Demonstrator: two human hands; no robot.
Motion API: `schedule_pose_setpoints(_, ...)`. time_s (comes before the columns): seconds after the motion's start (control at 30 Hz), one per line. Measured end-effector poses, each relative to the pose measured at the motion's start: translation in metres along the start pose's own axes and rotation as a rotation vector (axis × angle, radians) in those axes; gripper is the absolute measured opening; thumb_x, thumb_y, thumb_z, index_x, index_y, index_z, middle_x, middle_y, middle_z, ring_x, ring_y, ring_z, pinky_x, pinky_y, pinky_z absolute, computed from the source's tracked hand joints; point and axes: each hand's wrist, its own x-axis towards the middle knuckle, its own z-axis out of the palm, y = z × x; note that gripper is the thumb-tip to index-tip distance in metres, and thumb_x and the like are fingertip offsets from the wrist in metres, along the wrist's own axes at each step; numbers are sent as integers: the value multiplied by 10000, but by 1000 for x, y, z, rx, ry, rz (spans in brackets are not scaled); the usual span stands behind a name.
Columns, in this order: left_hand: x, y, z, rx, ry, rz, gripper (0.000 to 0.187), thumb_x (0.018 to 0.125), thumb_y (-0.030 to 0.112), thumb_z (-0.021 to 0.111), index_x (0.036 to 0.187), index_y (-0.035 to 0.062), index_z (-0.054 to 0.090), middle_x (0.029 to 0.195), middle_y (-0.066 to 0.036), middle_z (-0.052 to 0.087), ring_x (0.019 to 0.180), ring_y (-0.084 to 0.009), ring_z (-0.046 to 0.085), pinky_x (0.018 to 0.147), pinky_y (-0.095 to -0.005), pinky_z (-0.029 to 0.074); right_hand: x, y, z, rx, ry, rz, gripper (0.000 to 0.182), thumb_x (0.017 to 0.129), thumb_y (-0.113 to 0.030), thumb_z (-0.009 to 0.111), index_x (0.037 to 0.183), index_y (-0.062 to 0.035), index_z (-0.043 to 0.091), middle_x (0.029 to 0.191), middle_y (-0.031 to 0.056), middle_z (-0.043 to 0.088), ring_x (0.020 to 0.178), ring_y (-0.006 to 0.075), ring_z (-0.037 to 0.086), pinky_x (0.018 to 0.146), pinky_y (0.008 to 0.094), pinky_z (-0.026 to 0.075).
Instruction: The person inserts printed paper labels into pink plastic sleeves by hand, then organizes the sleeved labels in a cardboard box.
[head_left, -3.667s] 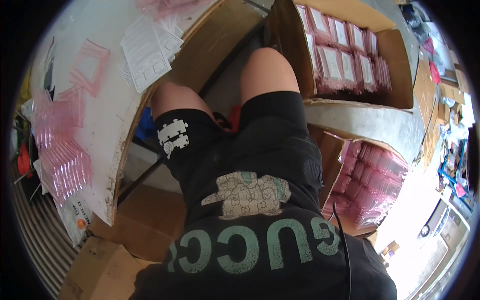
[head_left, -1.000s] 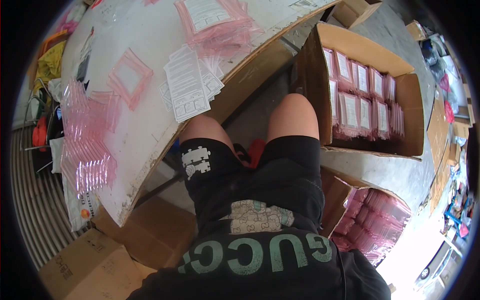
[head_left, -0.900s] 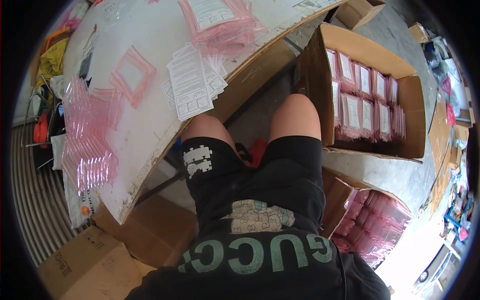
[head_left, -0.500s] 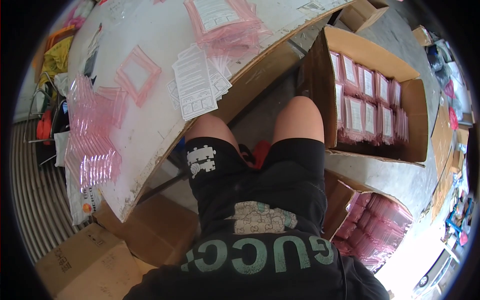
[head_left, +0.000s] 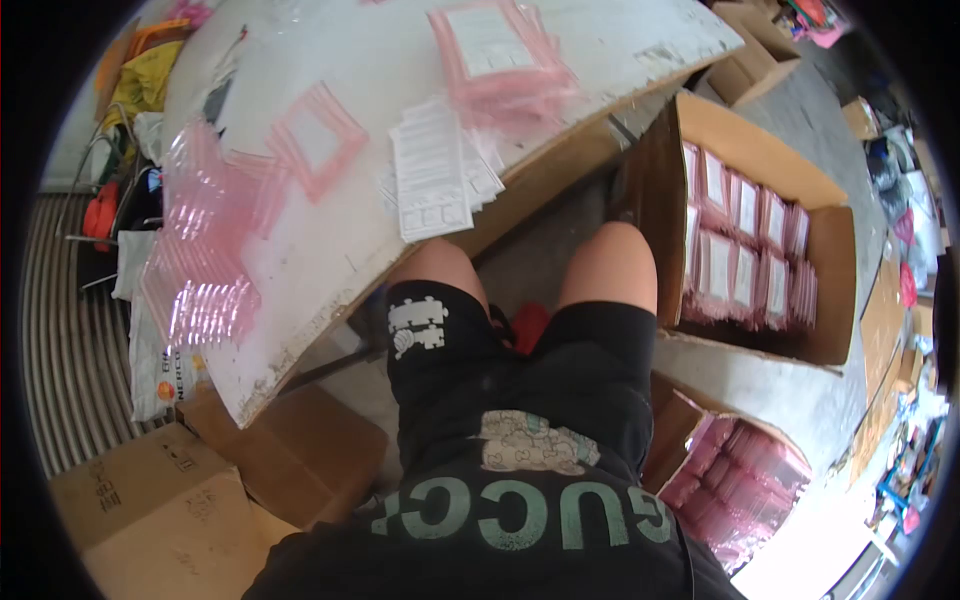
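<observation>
Neither my left hand nor my right hand shows in the head view. On the white table [head_left: 300, 240] a fanned stack of clear pink bags [head_left: 205, 245] lies at the left. Beside it are a few pink bags with white paper inside [head_left: 318, 140]. Printed white sheets [head_left: 430, 170] are spread near the table's edge, above my knee. A thick pile of pink bags with printed sheets [head_left: 495, 55] lies at the top of the table, slightly blurred.
An open carton [head_left: 770, 135] at the right holds rows of filled pink bags. Below it, another carton [head_left: 672, 425] holds more pink bags. Brown boxes [head_left: 310, 450] stand at the lower left. A yellow bag [head_left: 148, 78] is at the upper left.
The view has shifted and tilted, so the table's items appear farther right. The bags, sheets and cartons keep their places relative to each other.
</observation>
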Motion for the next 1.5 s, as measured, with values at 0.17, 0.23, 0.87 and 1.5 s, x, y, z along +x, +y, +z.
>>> schedule_pose_setpoints(0.17,8,5,-16,317,-83,36,345,922,310,584,982,-18,675,962,-234,706,890,-407,677,823,-471,543,-8,-8,-22,-110,-28,2,395,798,-70,701,1178,-44,594,1208,175,628,1130,363,596,954,443,485)
schedule_pose_setpoints(0.23,16,10,-26,507,-139,14,351,922,314,583,985,-19,677,964,-236,706,892,-409,677,824,-472,544,-16,-21,-39,-198,-43,-11,400,798,-72,701,1183,-45,594,1212,174,626,1134,364,594,957,443,483)
schedule_pose_setpoints(0.87,-34,145,-169,-382,1262,968,218,942,51,661,1153,-3,656,933,-28,696,845,-79,636,780,-241,503,60,-491,248,-1194,450,-1870,413,807,-82,622,1219,-51,610,1259,192,615,1188,327,591,1002,496,441)
schedule_pose_setpoints(1.5,-8,142,-134,-1223,765,1016,410,1041,334,512,1277,5,575,1154,-158,669,1027,-213,649,915,-351,523,29,-480,217,150,178,-1810,84,848,-37,646,920,-33,690,851,143,714,733,335,686,701,422,520)
